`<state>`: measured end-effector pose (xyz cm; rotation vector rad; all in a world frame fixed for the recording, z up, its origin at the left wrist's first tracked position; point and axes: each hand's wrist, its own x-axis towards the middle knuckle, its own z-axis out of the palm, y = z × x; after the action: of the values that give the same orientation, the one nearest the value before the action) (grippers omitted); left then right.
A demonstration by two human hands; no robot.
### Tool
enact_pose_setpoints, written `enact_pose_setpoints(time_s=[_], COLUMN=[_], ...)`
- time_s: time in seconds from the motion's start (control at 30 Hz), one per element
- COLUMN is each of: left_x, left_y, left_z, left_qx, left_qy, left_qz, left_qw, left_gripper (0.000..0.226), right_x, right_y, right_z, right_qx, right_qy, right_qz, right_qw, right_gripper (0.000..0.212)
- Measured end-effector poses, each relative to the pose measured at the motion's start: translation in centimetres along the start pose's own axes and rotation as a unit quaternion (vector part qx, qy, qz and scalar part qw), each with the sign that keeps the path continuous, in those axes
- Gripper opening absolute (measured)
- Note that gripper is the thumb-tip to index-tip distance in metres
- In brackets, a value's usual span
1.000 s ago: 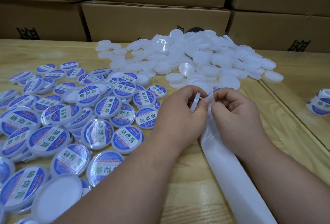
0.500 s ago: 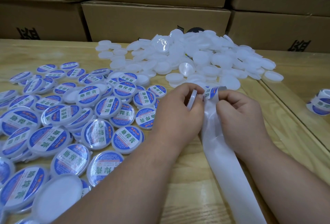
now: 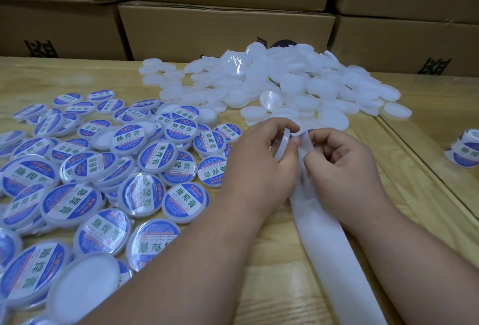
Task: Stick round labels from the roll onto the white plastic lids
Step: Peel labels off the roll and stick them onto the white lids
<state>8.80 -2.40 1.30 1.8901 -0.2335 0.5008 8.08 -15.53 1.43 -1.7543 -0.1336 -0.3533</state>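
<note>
My left hand [image 3: 259, 161] grips a white plastic lid [image 3: 283, 146] on edge, its face turned toward my right hand. My right hand [image 3: 342, 166] pinches the white backing strip [image 3: 329, 241], which trails down toward me across the wooden table. The label between my fingers is hidden. A heap of blank white lids [image 3: 293, 83] lies at the back centre. Several lids with blue round labels [image 3: 85, 169] cover the left of the table. The label roll [image 3: 464, 152] sits at the far right edge.
Stacked brown cardboard boxes [image 3: 228, 29] wall off the back of the wooden table [image 3: 259, 273]. A seam [image 3: 425, 169] in the tabletop runs diagonally on the right. One blank lid [image 3: 83, 288] lies at the near left among the labelled ones.
The blue label seen at my fingertips half a second ago is out of sight now. My right hand has curled tighter on the strip, and the lid has tilted closer to it.
</note>
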Motion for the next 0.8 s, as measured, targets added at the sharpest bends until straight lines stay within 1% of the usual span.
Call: enact_pose_setpoints(time_s=[0.13,0.27,0.37,0.43,0.5,0.57,0.63,0.7,0.8], left_x=[0.32,0.43,0.46,0.41,0.30,0.21,0.17,0.12,0.11], left_y=[-0.11,0.20,0.39,0.55,0.67,0.73,0.72,0.73,0.78], left_z=[-0.33,-0.67,-0.86,-0.86,-0.82,-0.83,-0.86,-0.85,-0.80], left_qx=[-0.068,-0.139,-0.157,-0.165,-0.169,-0.164,-0.164,-0.167,-0.161], left_qy=[0.063,0.126,0.141,0.128,0.115,0.108,0.102,0.097,0.091], left_qz=[-0.034,-0.061,-0.058,-0.066,-0.071,-0.073,-0.075,-0.075,-0.077], left_qw=[0.995,0.980,0.976,0.976,0.976,0.978,0.978,0.978,0.980], left_gripper=[0.018,0.018,0.022,0.020,0.016,0.014,0.013,0.012,0.011], right_x=[-0.12,0.01,0.03,-0.08,-0.23,-0.39,-0.56,-0.63,-0.60], right_y=[-0.06,-0.25,-0.28,-0.29,-0.46,-0.59,-0.44,-0.24,-0.21], right_z=[0.12,-0.04,-0.04,0.01,0.07,0.20,0.37,0.42,0.24], right_qx=[-0.005,-0.006,-0.014,-0.023,-0.055,-0.112,-0.148,-0.166,-0.167], right_qy=[0.023,0.063,0.090,0.115,0.131,0.129,0.111,0.088,0.076], right_qz=[0.018,0.049,0.044,0.003,-0.066,-0.149,-0.211,-0.245,-0.270], right_qw=[1.000,0.997,0.995,0.993,0.988,0.974,0.960,0.951,0.945], right_gripper=[0.021,0.020,0.022,0.027,0.032,0.039,0.042,0.039,0.039])
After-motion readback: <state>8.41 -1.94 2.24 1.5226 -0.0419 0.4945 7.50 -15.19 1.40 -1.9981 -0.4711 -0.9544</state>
